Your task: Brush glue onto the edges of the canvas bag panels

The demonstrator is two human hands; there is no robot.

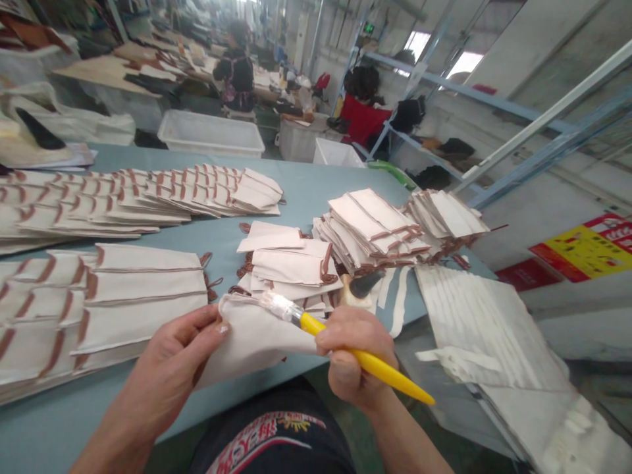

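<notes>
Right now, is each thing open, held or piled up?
Yellow brush: held, tilted
Pale piece: held, curved
Left hand: pinching pale piece
Right hand: closed around yellow brush
Far left row: overlapping pieces
Near left row: overlapping pieces
Big right pile: stacked unevenly
Long white bin: open

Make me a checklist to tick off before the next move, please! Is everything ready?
1. Left grip holding the cloth by its edge: ok.
2. Right grip around the yellow handle of the brush: ok.
3. Bristles coated in something white: ok.
4. Bristles at the cloth's top edge: ok.
5. Bristles pressing on the cloth: cannot tell.
6. Cloth lying flat: not ok, it curves up toward the left grip.
</notes>
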